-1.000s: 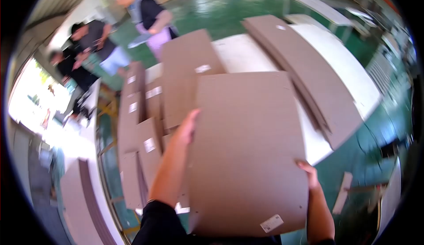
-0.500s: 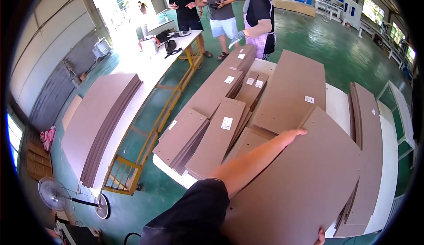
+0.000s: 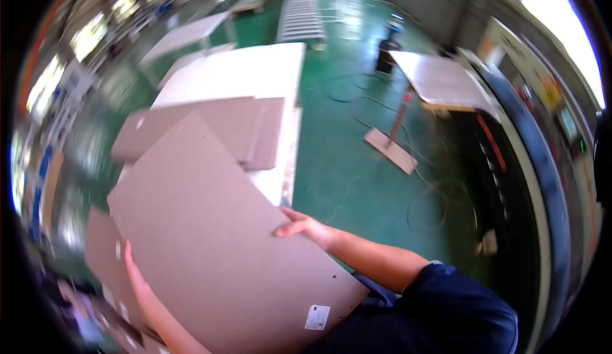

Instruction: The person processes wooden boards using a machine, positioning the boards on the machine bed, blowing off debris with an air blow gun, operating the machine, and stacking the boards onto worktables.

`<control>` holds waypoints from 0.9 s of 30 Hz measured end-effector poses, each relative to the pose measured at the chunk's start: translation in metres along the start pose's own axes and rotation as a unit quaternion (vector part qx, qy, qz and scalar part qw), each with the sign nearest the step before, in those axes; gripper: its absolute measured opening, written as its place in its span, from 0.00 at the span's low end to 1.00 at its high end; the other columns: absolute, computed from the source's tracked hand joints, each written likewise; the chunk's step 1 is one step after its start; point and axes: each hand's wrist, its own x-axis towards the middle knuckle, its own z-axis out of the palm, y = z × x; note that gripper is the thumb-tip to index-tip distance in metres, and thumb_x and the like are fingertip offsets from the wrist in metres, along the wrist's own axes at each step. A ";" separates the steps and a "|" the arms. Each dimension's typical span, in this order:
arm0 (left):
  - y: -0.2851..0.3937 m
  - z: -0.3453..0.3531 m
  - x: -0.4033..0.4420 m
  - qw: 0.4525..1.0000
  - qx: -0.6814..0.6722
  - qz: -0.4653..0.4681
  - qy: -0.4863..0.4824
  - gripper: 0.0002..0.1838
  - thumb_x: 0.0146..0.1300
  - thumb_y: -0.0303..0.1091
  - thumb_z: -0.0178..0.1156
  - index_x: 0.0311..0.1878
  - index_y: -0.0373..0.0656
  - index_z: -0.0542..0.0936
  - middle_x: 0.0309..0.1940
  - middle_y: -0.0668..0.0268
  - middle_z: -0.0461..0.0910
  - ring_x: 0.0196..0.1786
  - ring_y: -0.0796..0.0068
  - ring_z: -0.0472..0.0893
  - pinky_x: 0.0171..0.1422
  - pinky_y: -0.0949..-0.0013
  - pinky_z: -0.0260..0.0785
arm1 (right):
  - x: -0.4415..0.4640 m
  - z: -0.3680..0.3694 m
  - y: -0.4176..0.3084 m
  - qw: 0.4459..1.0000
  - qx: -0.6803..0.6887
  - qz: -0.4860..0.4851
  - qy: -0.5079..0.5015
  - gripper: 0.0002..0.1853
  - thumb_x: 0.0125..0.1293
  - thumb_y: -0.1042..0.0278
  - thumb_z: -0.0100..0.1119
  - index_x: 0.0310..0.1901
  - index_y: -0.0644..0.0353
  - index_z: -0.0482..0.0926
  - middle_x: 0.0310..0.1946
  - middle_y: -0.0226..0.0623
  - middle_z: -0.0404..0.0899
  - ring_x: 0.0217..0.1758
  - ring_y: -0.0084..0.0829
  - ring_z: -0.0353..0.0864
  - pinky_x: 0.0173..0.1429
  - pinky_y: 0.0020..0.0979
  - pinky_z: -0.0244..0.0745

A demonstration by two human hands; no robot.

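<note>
A large brown flat panel (image 3: 210, 226) with small drilled holes is held tilted in front of me, a white label (image 3: 317, 317) near its lower corner. My right hand (image 3: 306, 225) grips its right edge, thumb on top and the other fingers partly hidden beneath. Along the opposite edge, my left hand (image 3: 136, 270) holds the panel; most of its fingers are out of sight. Beyond the panel, more brown boards (image 3: 264, 124) lie on a white-topped table (image 3: 255, 67).
Lower left, other brown boards (image 3: 102, 245) are partly covered by the held panel. At right stand a metal-topped stand (image 3: 440, 76) and a long machine with a dark belt (image 3: 491, 207). Cables (image 3: 376, 102) trail over the green floor. A roller conveyor (image 3: 301, 19) stands farther back.
My view has swung right, from the stacked boards and people toward the machine side. The panel has turned with me, still held in both hands, and its label has come into view.
</note>
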 end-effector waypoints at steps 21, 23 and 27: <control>-0.213 0.655 -0.077 0.888 0.068 -0.119 -0.439 0.32 0.64 0.55 0.57 0.63 0.41 0.72 0.59 0.63 0.75 0.62 0.66 0.73 0.66 0.63 0.64 | -0.383 -0.329 -0.049 0.888 0.137 -0.281 0.338 0.45 0.51 0.62 0.66 0.70 0.62 0.56 0.62 0.48 0.67 0.63 0.41 0.69 0.67 0.41 0.63; -0.247 0.709 -0.053 0.869 0.045 -0.173 -0.462 0.32 0.64 0.55 0.58 0.64 0.41 0.72 0.60 0.63 0.74 0.62 0.67 0.72 0.65 0.64 0.64 | -0.395 -0.352 -0.072 0.874 0.163 -0.268 0.370 0.45 0.50 0.62 0.67 0.70 0.61 0.57 0.62 0.48 0.67 0.61 0.43 0.69 0.67 0.42 0.63; -0.313 0.824 -0.001 0.842 0.047 -0.247 -0.477 0.34 0.63 0.55 0.59 0.65 0.42 0.71 0.62 0.63 0.73 0.63 0.66 0.72 0.66 0.62 0.63 | -0.388 -0.456 -0.109 0.859 0.137 -0.296 0.394 0.44 0.50 0.62 0.65 0.70 0.60 0.58 0.62 0.48 0.68 0.62 0.43 0.68 0.67 0.44 0.63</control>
